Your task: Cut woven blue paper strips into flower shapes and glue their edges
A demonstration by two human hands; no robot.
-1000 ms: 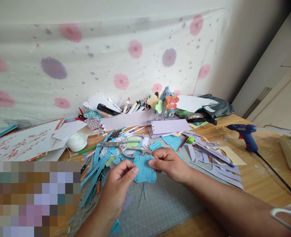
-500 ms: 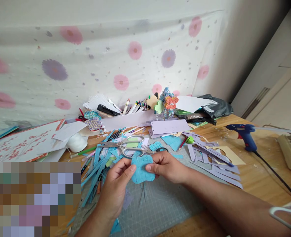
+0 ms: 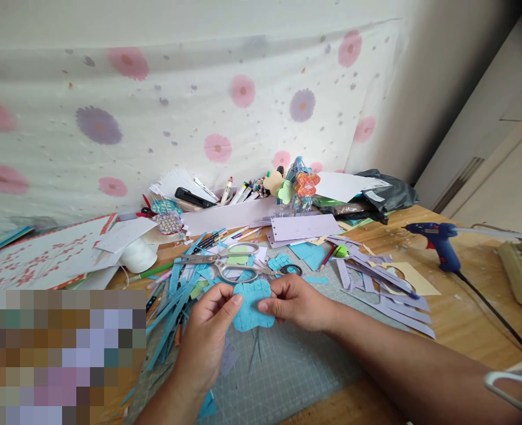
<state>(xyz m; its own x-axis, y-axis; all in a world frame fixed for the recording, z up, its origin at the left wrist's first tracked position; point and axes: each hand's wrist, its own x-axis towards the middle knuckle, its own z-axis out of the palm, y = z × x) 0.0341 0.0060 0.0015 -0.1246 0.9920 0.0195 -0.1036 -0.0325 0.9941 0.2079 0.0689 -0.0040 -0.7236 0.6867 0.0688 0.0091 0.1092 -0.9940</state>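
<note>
A blue woven-paper flower shape (image 3: 250, 310) with rounded lobes is held up over the grey cutting mat (image 3: 296, 372). My left hand (image 3: 214, 313) pinches its left edge between thumb and fingers. On the opposite edge my right hand (image 3: 298, 302) grips it, thumb on the front face; the fingers behind are partly hidden. Just beyond the flower lie large silver scissors (image 3: 225, 262) and a smaller pair with black handles (image 3: 291, 270). Blue paper strips (image 3: 172, 319) are heaped left of my hands.
A blue hot glue gun (image 3: 440, 239) stands at the right with its cord trailing. Lilac paper strips (image 3: 384, 283) lie right of the mat. Behind are a box of markers (image 3: 243, 195), finished paper flowers (image 3: 307, 183) and a white thread spool (image 3: 139, 254). Pixelation covers the lower left.
Both hands have shifted the blue paper flower very slightly to the left and tilted it a little. Everything else on the table stays put.
</note>
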